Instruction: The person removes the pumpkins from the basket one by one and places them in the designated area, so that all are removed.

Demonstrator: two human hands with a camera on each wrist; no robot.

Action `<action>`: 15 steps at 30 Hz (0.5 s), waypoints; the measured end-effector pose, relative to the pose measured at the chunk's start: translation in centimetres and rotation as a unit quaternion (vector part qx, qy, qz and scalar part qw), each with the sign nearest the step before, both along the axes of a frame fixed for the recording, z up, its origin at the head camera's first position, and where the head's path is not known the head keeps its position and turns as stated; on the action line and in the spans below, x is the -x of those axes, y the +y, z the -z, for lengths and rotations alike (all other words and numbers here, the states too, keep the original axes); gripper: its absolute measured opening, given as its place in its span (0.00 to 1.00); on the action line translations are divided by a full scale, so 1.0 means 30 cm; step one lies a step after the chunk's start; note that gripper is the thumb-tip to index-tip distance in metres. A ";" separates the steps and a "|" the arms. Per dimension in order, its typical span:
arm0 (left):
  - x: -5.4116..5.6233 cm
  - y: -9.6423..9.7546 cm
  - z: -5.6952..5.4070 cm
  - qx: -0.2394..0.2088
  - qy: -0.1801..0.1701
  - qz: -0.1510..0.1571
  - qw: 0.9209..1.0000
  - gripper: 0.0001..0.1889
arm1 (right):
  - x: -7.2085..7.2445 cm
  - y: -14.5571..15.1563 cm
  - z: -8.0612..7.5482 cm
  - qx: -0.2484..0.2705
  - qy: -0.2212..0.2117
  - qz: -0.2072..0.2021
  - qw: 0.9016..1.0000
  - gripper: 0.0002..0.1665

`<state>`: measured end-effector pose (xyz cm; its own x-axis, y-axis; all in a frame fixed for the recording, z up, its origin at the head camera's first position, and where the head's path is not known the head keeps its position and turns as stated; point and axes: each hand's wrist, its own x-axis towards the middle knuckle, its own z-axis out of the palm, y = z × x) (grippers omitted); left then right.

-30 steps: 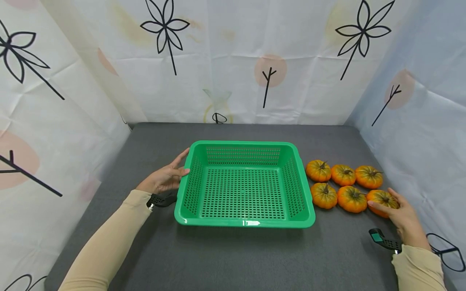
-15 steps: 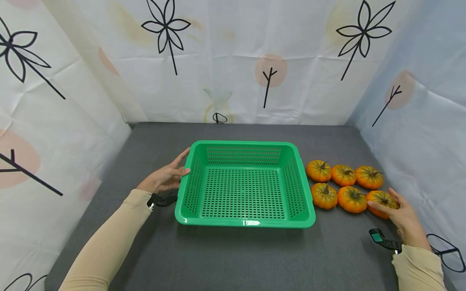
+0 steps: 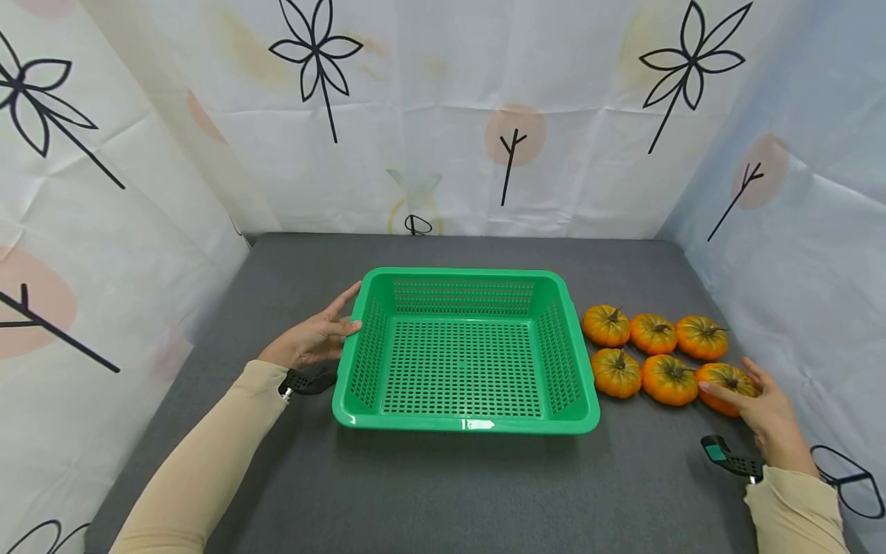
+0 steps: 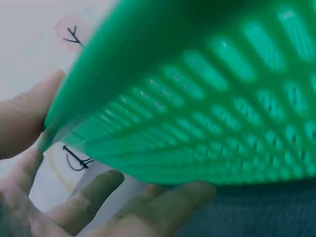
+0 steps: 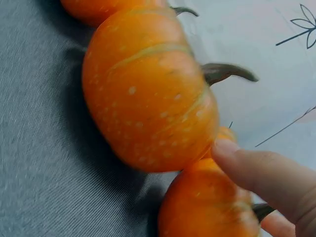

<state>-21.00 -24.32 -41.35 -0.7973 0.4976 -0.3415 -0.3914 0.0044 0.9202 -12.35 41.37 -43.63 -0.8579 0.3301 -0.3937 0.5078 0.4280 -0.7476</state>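
My left hand (image 3: 313, 340) holds the left side of a green plastic basket (image 3: 465, 425), which has slotted walls and nothing inside. In the left wrist view the thumb (image 4: 32, 111) presses the outside of the rim, with the other fingers spread below it along the basket wall (image 4: 197, 133). At the right, my right hand (image 3: 771, 412) grips a small orange pumpkin (image 3: 725, 378), the nearest right one of a group. The right wrist view shows the thumb (image 5: 266, 173) over this pumpkin (image 5: 202, 202), beside a neighbouring pumpkin (image 5: 148, 103). The far fingers are partly hidden.
Several other small pumpkins (image 3: 670, 379) stand in two rows just right of the basket, close together. A grey cloth (image 3: 464, 492) covers the table. White patterned curtains (image 3: 443, 115) enclose the back and both sides.
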 end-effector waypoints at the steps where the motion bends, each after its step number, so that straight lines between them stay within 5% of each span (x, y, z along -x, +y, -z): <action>1: -0.001 -0.002 0.001 0.023 0.014 0.002 1.000 0.45 | -0.001 -0.002 -0.002 -0.004 0.005 0.001 1.000 0.62; 5: -0.018 -0.013 -0.014 0.140 0.082 0.014 0.987 0.44 | -0.008 -0.015 -0.021 -0.006 0.026 -0.007 1.000 0.61; 9: -0.060 -0.018 -0.081 0.225 0.140 0.009 0.964 0.42 | -0.021 -0.049 -0.063 0.000 0.061 -0.009 0.998 0.60; 12: -0.102 -0.006 -0.157 0.296 0.194 -0.013 0.935 0.42 | -0.032 -0.094 -0.116 -0.009 0.091 -0.016 0.996 0.58; 15: -0.149 0.021 -0.231 0.371 0.252 -0.034 0.893 0.43 | -0.044 -0.162 -0.178 -0.019 0.123 -0.031 0.992 0.54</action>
<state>-16.53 -23.70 -34.41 -0.9628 0.2275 -0.1460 0.0493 0.6787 0.7327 -11.03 36.49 -38.28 -0.9456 0.2847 -0.1573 0.2834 0.4834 -0.8283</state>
